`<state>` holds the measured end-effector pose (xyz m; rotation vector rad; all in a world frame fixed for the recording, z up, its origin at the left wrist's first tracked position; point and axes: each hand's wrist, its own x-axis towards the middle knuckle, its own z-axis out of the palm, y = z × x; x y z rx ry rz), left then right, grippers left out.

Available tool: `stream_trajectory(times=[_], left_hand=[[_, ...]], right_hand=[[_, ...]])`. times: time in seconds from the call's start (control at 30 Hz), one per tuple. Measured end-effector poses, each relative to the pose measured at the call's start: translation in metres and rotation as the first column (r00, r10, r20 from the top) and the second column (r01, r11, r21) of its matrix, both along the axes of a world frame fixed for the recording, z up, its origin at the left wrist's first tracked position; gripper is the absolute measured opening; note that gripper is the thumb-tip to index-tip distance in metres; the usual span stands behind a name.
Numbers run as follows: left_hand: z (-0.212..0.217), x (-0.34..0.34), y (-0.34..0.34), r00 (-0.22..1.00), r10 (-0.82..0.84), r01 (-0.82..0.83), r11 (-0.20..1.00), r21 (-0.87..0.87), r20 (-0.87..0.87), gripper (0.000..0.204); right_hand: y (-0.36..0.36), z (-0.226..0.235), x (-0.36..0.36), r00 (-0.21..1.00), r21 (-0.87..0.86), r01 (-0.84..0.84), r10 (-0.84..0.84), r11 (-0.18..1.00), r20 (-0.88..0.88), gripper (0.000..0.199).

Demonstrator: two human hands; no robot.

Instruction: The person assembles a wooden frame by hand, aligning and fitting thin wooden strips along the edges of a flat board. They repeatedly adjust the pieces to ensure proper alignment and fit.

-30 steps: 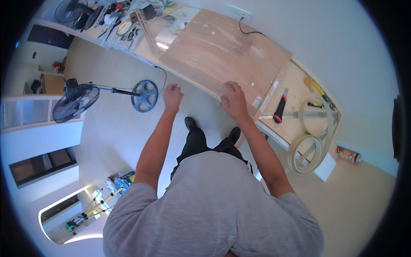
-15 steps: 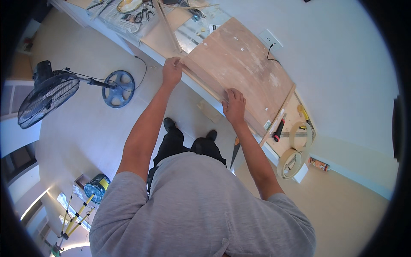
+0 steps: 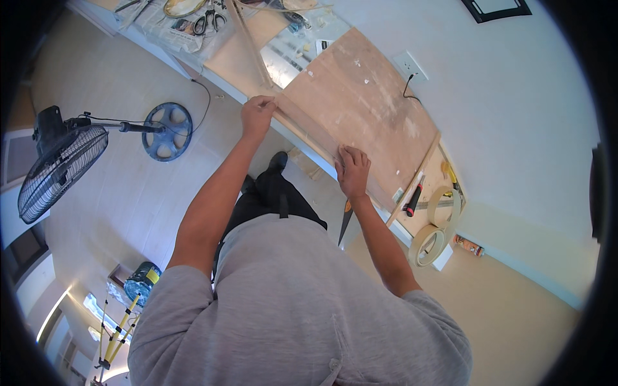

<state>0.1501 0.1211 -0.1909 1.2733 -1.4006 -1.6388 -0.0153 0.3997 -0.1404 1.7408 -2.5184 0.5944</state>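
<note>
A thin, brownish wood strip (image 3: 308, 124) lies along the front edge of a large plywood board (image 3: 367, 96) on the bench. My left hand (image 3: 259, 116) is closed at the strip's far-left end, thumb and fingers pinching near the board's corner. Farther right along the same edge, my right hand (image 3: 353, 170) rests on the strip and board with its fingers spread and bent. The strip's underside is hidden, as is its contact with my right palm.
Right of the board lie a red-and-black handled tool (image 3: 414, 199) and rolls of tape (image 3: 426, 246). Pliers (image 3: 209, 22) sit on newspaper at the far left. A saw (image 3: 346, 219) hangs below my right forearm. A standing fan (image 3: 64, 167) and bucket (image 3: 141, 278) stand left.
The view has shifted slightly, and my feet and legs have moved. My left hand stays at the strip's end; my right hand's fingers have shifted slightly on the edge.
</note>
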Motion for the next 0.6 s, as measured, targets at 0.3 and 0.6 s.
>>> stream_trajectory(times=[0.3,0.6], left_hand=[[0.025,0.002,0.003,0.999,0.014,-0.009,0.992,0.126,-0.04,0.021],[0.025,0.008,-0.001,1.0,-0.026,0.027,0.984,0.174,-0.01,0.021]], right_hand=[[0.003,-0.005,-0.005,0.999,-0.048,-0.003,0.006,0.999,0.054,0.046],[0.0,-0.003,-0.004,0.992,-0.037,0.036,-0.031,0.999,0.124,0.045]])
